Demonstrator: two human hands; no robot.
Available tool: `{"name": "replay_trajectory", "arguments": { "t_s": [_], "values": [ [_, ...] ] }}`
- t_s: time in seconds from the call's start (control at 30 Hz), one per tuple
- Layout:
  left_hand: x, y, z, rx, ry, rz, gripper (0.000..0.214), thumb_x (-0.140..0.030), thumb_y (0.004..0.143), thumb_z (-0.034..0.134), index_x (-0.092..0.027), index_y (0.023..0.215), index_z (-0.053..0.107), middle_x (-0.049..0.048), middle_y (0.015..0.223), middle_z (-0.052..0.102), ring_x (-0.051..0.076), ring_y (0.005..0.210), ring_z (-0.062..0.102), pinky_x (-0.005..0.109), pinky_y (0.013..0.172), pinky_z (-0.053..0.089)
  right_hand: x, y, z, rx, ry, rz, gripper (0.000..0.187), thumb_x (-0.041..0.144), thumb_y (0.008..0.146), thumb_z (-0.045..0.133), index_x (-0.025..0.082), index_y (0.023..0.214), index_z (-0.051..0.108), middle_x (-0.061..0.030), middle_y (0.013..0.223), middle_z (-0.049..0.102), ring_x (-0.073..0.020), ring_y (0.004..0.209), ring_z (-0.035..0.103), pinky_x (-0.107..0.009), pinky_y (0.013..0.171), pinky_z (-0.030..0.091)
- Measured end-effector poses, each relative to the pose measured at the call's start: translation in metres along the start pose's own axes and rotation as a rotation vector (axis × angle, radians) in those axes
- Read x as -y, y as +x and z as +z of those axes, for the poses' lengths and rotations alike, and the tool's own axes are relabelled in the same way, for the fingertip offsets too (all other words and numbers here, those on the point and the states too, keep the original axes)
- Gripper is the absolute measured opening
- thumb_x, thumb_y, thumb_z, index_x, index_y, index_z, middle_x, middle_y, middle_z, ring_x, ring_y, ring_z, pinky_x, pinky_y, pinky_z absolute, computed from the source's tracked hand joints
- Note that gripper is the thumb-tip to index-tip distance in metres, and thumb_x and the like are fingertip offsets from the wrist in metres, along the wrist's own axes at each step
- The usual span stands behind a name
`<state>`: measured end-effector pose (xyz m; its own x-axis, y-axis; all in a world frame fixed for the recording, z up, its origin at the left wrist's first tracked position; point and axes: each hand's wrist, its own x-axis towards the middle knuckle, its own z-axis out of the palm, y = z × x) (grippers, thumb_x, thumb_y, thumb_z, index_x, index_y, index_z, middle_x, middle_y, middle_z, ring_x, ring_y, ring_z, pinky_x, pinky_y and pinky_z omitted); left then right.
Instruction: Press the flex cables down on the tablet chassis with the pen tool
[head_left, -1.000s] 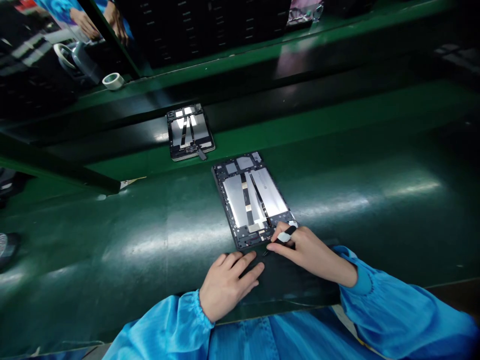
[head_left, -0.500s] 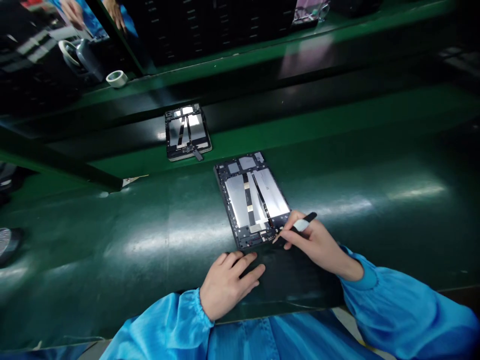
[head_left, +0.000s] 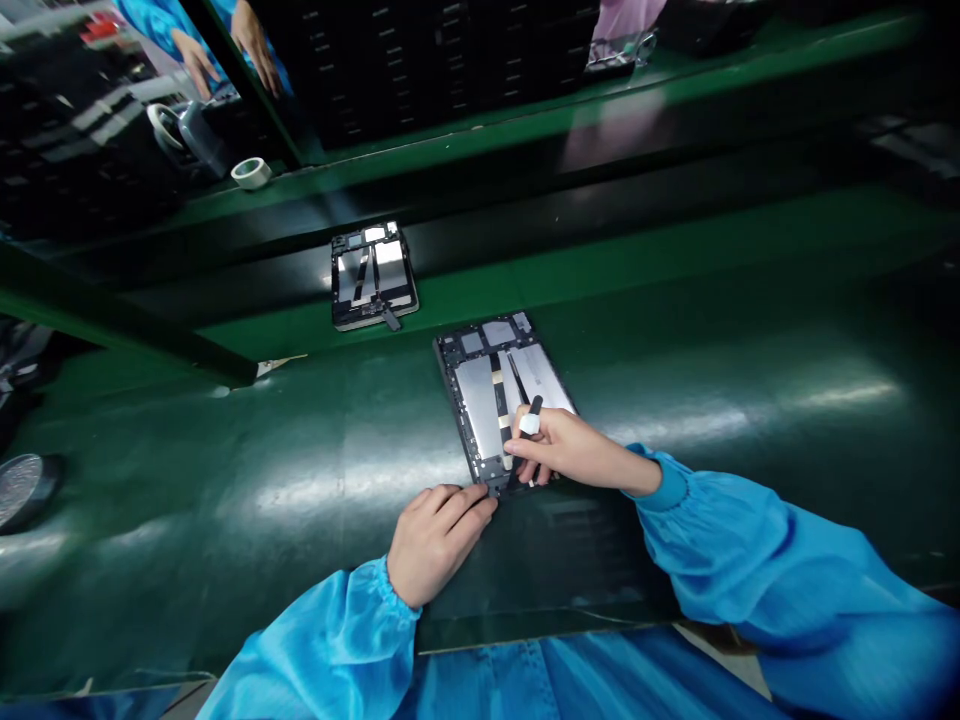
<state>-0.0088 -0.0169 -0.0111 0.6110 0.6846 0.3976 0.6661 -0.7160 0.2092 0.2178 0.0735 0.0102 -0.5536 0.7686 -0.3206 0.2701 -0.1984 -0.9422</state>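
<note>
1. A workbench is covered with a glossy green mat; its sheen is broken by pale reflections.
2. An opened tablet is laid flat on this mat, interior up, in front of the hands. It is taken as the landmark below.
3. Beyond it and to its left, a second opened tablet is set down; farther off on that side, a roll of tape and a co-worker's hands are seen.
4. The landmark tablet is judged fairly light and stiff as a slab, but fragile within: the silver battery panel should not be pressed or pierced, and the thin ribbon cable could be creased or torn. Its casing may slide on the smooth mat, so it is best held by the outer long sides of the frame, clear of the exposed parts.
5. The left hand is held palm down, unclenched, its fingers lightly bent and close together; the fingertips appear to be rested on the tablet's near left corner.
6. Over the tablet's near end, a pen-like dark tool with a white band is pinched by the right hand, its rear end pointed up and away. The wrist is brought in from the right; whether the tip is in contact cannot be told.
7. The two hands are kept near each other but apart.
</note>
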Motion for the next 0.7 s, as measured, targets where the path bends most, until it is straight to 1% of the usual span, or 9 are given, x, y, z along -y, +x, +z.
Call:
{"name": "replay_trajectory", "arguments": {
  "t_s": [0.27,0.47,0.7],
  "values": [
    [-0.0007,0.0009,-0.0004,-0.003,0.001,-0.006,0.018,-0.018,0.098,0.055,-0.017,0.114,0.063,0.0047,0.113,0.070,0.016,0.088,0.060,0.030,0.075,0.049,0.0029,-0.0011,0.0005,0.002,0.022,0.025,0.023,0.039,0.085,0.064,0.018,0.083,0.054,-0.0047,0.063,0.070,-0.0184,0.057,0.071,-0.022,0.044,0.054],
    [-0.0013,0.0023,-0.0012,-0.019,-0.010,-0.011,0.017,-0.017,0.097,0.057,-0.016,0.112,0.063,0.0036,0.112,0.070,0.016,0.087,0.060,0.030,0.075,0.049,0.0023,-0.0009,0.0006,0.005,0.028,0.028,0.023,0.038,0.084,0.065,0.019,0.083,0.053,-0.0022,0.062,0.069,-0.0179,0.057,0.071,-0.021,0.044,0.055],
    [-0.0011,0.0021,-0.0007,-0.010,-0.013,-0.014,0.017,-0.017,0.097,0.056,-0.016,0.113,0.063,0.0035,0.113,0.070,0.017,0.087,0.059,0.030,0.075,0.048,0.0015,-0.0010,0.0013,-0.005,0.030,0.025,0.021,0.036,0.085,0.065,0.020,0.082,0.052,-0.0017,0.061,0.068,-0.0177,0.057,0.071,-0.021,0.044,0.055]
  ]
}}
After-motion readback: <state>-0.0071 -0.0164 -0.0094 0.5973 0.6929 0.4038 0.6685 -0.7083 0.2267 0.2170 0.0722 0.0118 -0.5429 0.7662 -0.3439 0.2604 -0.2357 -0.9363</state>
